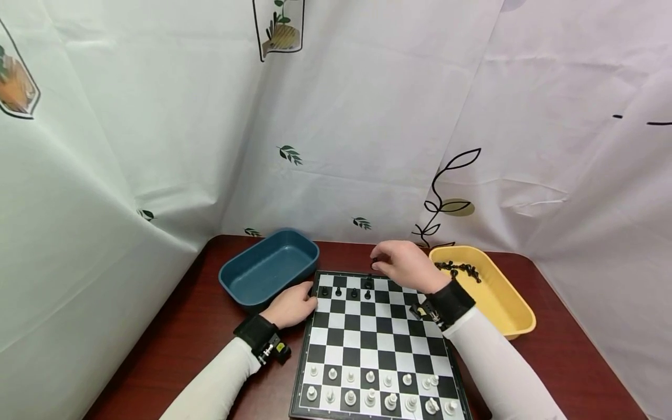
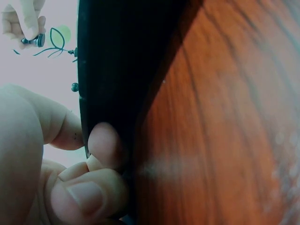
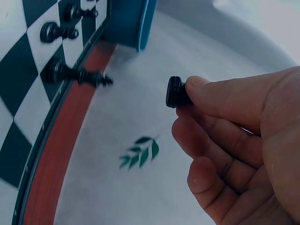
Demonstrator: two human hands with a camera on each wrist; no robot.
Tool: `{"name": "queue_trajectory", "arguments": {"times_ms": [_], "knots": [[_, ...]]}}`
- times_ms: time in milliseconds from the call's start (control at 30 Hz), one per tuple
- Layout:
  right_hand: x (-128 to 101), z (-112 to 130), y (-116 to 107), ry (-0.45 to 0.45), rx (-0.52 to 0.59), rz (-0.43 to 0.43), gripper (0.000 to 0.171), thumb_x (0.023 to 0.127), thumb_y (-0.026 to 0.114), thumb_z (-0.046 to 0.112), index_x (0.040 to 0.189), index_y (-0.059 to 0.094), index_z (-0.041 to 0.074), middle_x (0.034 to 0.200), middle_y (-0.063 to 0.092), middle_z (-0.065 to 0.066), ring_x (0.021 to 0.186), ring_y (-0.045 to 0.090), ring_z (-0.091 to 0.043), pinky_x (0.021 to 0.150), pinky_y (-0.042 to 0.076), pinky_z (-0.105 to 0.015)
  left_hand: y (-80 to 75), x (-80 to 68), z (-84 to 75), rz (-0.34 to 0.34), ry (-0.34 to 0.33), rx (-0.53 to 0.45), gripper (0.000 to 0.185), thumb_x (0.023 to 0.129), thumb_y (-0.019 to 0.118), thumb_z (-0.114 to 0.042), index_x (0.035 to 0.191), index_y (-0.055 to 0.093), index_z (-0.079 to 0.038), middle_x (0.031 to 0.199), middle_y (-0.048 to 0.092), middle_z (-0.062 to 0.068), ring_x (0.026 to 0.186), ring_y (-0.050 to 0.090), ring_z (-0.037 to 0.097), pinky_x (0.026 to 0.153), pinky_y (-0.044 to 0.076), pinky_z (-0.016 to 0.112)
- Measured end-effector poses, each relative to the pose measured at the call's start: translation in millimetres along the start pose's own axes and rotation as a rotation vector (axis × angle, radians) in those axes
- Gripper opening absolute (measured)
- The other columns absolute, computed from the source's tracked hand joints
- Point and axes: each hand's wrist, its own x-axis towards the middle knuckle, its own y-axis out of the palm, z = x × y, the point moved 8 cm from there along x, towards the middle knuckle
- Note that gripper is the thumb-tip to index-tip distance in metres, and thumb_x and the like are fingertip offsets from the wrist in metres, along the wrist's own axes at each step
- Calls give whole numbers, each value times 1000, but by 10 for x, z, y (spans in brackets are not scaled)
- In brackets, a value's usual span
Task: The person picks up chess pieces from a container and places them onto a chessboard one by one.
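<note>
Right hand (image 1: 403,265) pinches a small black chess piece (image 3: 174,92) between thumb and fingers, held in the air near the chessboard's (image 1: 377,338) far edge. Left hand (image 1: 291,304) grips the board's left edge, fingers curled at the side.

Head view has the full layout: white chess pieces (image 1: 370,398) in two rows at the near end, short run of black pawns (image 1: 338,291) at far left, blue bin (image 1: 269,277) left, yellow bin (image 1: 501,303) right with loose black pieces (image 1: 467,269) in it. In that view the held piece is only a dark speck at the fingertips.

Right wrist view gives its base, round and facing the board side; upper part is covered by thumb and fingers. Also shows a tall black piece (image 3: 79,75) standing on the board, king or queen, top too soft to settle.

Left wrist view shows both ends of the held piece sticking out of the grip, small and washed out; type unclear. Board's side is near-black there, squares blown out, so exact finger contact is hard to read. Right forearm hides part of the yellow bin and the board's right edge in head view.
</note>
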Motion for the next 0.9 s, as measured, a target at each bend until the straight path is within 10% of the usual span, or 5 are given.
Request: {"name": "queue_trajectory", "arguments": {"times_ms": [900], "knots": [[251,114,599,-43,-145,137,10,98,87,18,105,79,19,96,69,5,86,60,-13,74,52,-33,-1,16,-3,3,5,8,34,102,60,-20,131,71,-7,90,67,-5,82,62,14,84,54,41]]}}
